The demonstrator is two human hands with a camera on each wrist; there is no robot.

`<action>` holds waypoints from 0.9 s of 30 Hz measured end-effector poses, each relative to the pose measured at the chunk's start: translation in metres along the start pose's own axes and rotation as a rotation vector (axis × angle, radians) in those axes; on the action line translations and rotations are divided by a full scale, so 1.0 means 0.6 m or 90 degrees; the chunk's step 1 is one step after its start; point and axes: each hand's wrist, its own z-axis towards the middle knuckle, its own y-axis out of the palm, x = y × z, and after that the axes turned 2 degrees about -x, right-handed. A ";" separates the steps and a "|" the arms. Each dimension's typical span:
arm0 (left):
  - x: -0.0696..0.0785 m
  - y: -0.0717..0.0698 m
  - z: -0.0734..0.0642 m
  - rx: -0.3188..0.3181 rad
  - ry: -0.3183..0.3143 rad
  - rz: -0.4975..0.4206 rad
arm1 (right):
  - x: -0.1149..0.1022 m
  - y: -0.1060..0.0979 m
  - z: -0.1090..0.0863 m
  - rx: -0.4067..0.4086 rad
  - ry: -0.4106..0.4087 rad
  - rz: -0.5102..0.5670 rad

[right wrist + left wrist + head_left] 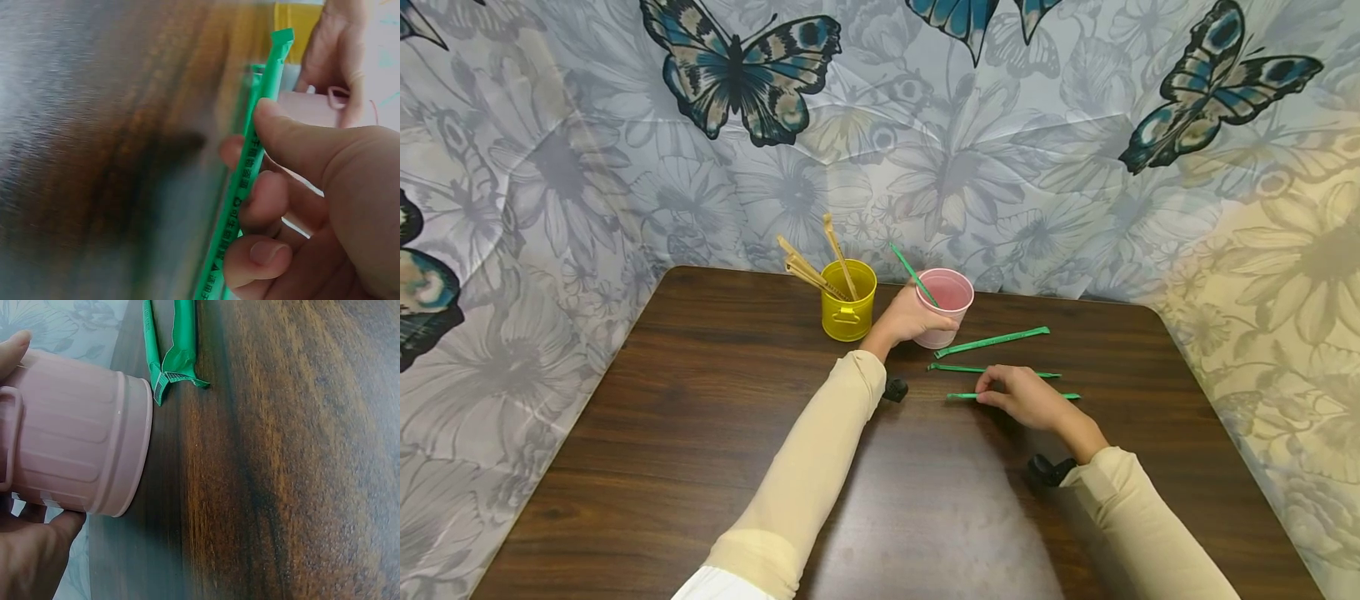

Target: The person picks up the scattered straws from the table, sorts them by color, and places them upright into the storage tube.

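In the head view my left hand [910,317] grips a small pink bucket [943,329] from its left side. One green wrapped straw [913,271] leans inside that bucket and sticks out over the rim. The left wrist view shows fingers around the ribbed wall of the pink bucket [69,431]. My right hand [1026,398] pinches another green wrapped straw [253,150] between thumb and fingers, at or just above the table; I cannot tell which. Two more green wrapped straws, a far one [992,342] and a nearer one [955,367], lie beyond it.
Left of the pink bucket stands a yellow bucket [847,321] with several tan sticks [808,271] leaning in it. Both stand near the far edge of the dark wooden table [700,400]. A butterfly-print cloth [880,167] hangs right behind.
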 end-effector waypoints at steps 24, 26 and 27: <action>-0.013 0.005 0.006 0.021 0.028 -0.001 | -0.066 -0.068 0.026 0.111 -0.007 0.093; -0.001 0.001 0.000 0.004 0.022 -0.004 | -0.075 -0.076 0.030 0.131 -0.020 0.092; 0.003 -0.001 -0.003 -0.002 0.018 -0.006 | -0.079 -0.080 0.034 0.146 -0.030 0.088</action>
